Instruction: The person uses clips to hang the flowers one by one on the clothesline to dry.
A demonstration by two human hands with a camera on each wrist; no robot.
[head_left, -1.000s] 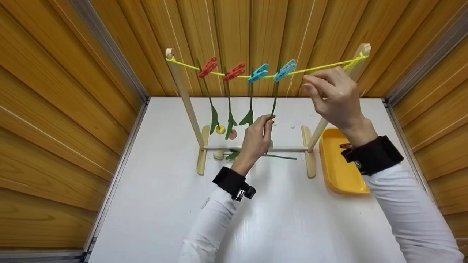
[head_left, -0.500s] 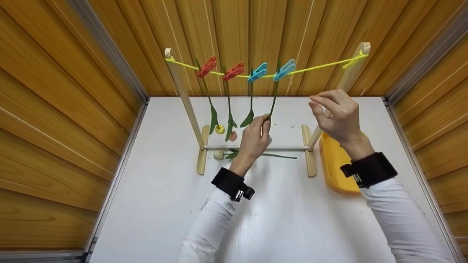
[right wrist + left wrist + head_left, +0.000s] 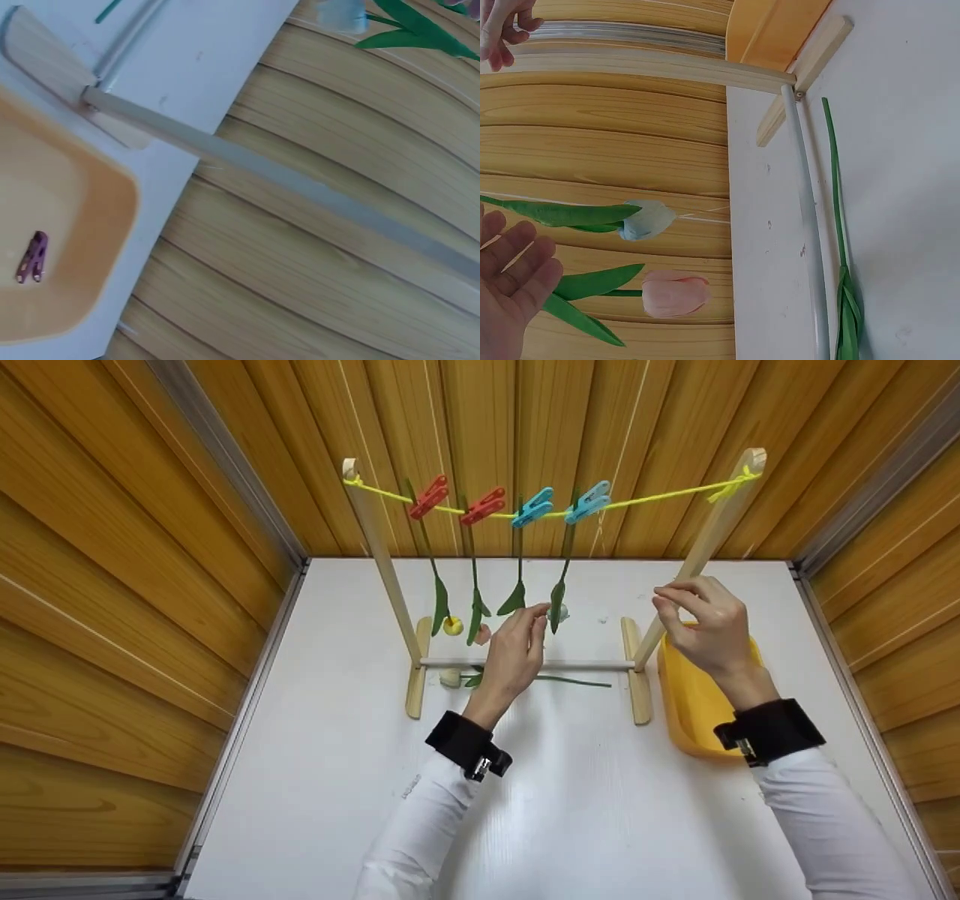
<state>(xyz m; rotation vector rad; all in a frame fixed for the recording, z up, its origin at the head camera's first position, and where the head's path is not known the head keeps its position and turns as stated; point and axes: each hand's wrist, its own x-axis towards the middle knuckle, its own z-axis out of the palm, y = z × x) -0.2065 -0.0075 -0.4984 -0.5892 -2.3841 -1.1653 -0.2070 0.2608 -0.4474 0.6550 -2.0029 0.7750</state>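
Four is avoided here: several artificial tulips hang bloom-down from a yellow rope (image 3: 660, 500), clipped by red clothespins (image 3: 429, 498) and blue clothespins (image 3: 589, 502). My left hand (image 3: 514, 649) has relaxed fingers beside the light-blue tulip (image 3: 646, 220), with the pink tulip (image 3: 675, 294) just below that one in the left wrist view. A yellow tulip (image 3: 453, 625) hangs farthest left. My right hand (image 3: 709, 622) hovers by the right post, fingers loosely bent and holding nothing. On the table lies a white tulip (image 3: 450, 678), partly hidden by my left arm in the head view.
A wooden stand with a right post (image 3: 701, 540) and a low crossbar (image 3: 585, 665) carries the rope. At right is a yellow-orange tray (image 3: 679, 735), holding a purple clothespin (image 3: 32, 256). Wood-patterned panels (image 3: 480, 427) wall the white table (image 3: 300, 780).
My left hand has let go of the light-blue tulip's stem and drawn back slightly. My right hand has moved down from the rope toward the tray.
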